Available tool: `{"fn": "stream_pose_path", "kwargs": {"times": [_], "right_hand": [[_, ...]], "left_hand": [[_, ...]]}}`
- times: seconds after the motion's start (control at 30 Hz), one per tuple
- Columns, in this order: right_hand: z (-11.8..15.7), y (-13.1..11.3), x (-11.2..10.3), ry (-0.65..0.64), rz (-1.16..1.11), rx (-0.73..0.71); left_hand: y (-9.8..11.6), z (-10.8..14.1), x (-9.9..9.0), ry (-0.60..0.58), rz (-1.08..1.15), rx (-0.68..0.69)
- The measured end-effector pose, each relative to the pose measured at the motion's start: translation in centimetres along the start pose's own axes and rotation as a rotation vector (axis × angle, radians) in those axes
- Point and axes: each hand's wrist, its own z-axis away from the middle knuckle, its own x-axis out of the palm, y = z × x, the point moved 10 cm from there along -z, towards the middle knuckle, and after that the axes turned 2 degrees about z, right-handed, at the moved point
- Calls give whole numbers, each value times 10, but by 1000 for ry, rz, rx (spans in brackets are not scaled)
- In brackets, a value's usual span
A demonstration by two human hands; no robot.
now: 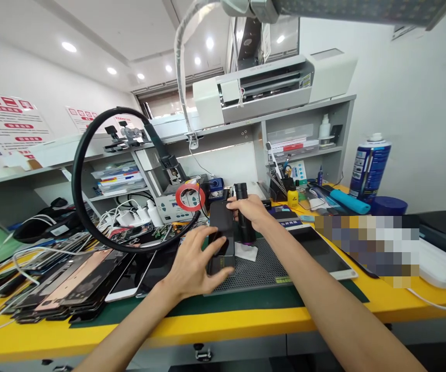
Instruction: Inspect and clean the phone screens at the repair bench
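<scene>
A black box-like device with a small gold marking on its front rests on a grey perforated mat. My left hand curls around its near end, fingertips on top and thumb across the front. At the far end, my right hand pinches the upper dark slab between thumb and fingers. Whether slab and box are one piece, I cannot tell. Just beside my right hand stands a black cylindrical flashlight, partly covered by that hand. A white scrap of tissue lies near its base.
A black ring on a bendy arm arches over the left side. Stacked phone panels lie below it. A white-framed tablet is at right, with a blue spray can beyond. Red tape hangs behind.
</scene>
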Motion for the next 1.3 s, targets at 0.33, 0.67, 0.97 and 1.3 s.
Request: {"fn": "stream_pose_path", "kwargs": {"times": [0.33, 0.67, 0.97, 1.3], "right_hand": [[13, -25, -1, 3, 62, -107], [6, -18, 0, 9, 106, -141], [4, -25, -17, 199, 136, -217], [73, -89, -49, 650, -149, -733]], "left_hand": [[-58, -2, 92, -81, 1736, -1338], [-36, -23, 115, -256, 2168, -1103], [-46, -8, 123, -178, 2145, -1108], [-50, -4, 127, -103, 2178, -1144]]}}
